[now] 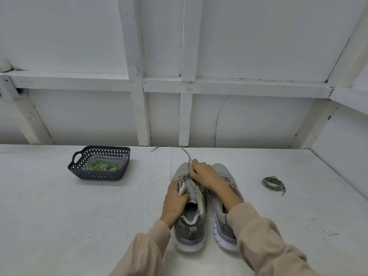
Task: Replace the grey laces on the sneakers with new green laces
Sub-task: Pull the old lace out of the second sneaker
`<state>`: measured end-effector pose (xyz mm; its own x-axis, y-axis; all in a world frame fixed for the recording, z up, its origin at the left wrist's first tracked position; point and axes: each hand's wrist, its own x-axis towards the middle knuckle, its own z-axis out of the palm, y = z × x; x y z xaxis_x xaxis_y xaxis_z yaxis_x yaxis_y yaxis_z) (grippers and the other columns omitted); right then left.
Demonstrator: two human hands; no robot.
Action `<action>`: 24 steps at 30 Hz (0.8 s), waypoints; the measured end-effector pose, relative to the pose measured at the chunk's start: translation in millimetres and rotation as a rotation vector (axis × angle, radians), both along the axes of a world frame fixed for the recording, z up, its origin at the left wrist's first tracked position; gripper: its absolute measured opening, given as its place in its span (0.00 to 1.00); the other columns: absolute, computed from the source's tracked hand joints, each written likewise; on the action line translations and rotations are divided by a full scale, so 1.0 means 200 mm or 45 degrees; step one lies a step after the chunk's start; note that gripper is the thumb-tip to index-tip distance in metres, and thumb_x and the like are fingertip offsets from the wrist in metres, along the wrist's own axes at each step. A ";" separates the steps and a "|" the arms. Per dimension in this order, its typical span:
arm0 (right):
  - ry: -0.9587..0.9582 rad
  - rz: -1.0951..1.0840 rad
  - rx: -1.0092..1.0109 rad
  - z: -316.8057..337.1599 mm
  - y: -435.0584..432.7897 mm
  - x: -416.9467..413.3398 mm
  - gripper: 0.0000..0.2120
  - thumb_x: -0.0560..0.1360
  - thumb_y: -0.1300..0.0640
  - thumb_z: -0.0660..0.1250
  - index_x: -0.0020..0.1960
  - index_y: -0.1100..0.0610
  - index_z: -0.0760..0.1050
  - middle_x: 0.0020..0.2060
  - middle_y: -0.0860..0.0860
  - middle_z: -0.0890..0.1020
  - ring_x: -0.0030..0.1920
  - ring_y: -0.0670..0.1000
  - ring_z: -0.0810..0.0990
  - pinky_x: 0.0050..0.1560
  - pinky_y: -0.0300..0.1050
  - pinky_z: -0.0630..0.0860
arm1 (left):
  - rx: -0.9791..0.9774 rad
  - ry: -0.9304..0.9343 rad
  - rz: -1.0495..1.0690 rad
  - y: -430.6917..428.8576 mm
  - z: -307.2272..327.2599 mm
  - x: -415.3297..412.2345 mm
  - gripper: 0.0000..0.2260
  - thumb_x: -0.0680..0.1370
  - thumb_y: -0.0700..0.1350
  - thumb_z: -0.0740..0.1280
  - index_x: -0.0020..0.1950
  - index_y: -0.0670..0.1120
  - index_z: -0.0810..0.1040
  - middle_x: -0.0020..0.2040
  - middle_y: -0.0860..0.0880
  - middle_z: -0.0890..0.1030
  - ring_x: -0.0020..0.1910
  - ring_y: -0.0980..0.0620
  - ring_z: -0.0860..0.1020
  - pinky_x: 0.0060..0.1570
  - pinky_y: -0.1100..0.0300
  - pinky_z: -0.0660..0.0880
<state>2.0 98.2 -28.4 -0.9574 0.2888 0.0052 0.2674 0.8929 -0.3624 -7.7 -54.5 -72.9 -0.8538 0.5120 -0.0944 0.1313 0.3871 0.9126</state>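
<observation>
1 lace [187, 153] in right grip [203, 173]

Long loose beige sleeves [264, 244] to wrists; hands [205, 173] bare.

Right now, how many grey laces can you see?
2. A coiled lace lies on the table right of the sneakers; the other lace is partly in the left sneaker, its end trailing toward the wall. The right arm hides part of the right sneaker.

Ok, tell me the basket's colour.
The plastic basket is dark navy, almost black, with lattice cut-outs; the head view shows it.
</observation>
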 end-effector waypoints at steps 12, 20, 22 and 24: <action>0.050 -0.072 -0.331 0.01 0.08 0.04 0.05 0.68 0.61 0.72 0.43 0.58 0.84 0.38 0.53 0.85 0.38 0.48 0.81 0.42 0.42 0.79 | -0.004 -0.023 -0.001 0.00 0.00 0.00 0.16 0.74 0.41 0.66 0.61 0.49 0.72 0.57 0.46 0.76 0.54 0.44 0.76 0.57 0.47 0.73; -0.053 0.034 -0.334 0.02 0.13 0.05 0.14 0.66 0.72 0.72 0.48 0.59 0.85 0.42 0.55 0.86 0.39 0.46 0.82 0.45 0.41 0.80 | -0.013 -0.013 -0.005 -0.01 0.01 0.00 0.15 0.75 0.41 0.66 0.61 0.49 0.71 0.58 0.47 0.76 0.54 0.45 0.75 0.57 0.48 0.72; -0.058 0.033 -0.344 0.01 0.14 0.05 0.15 0.66 0.73 0.73 0.49 0.60 0.85 0.42 0.56 0.86 0.37 0.44 0.81 0.43 0.37 0.78 | -0.011 -0.008 -0.010 -0.01 0.00 0.00 0.16 0.75 0.41 0.66 0.62 0.50 0.71 0.59 0.47 0.76 0.55 0.45 0.75 0.58 0.48 0.71; -0.031 0.015 -0.354 0.01 0.14 0.06 0.12 0.66 0.71 0.75 0.48 0.60 0.85 0.41 0.55 0.86 0.34 0.41 0.80 0.40 0.34 0.77 | -0.010 -0.020 -0.007 -0.01 0.00 0.00 0.17 0.75 0.41 0.66 0.62 0.51 0.71 0.59 0.48 0.76 0.56 0.45 0.75 0.59 0.46 0.72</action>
<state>13.9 125.9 -27.0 -0.9595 0.2649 -0.0960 0.2694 0.7630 -0.5876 -7.4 -55.6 -72.0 -0.8495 0.5157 -0.1116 0.1192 0.3936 0.9115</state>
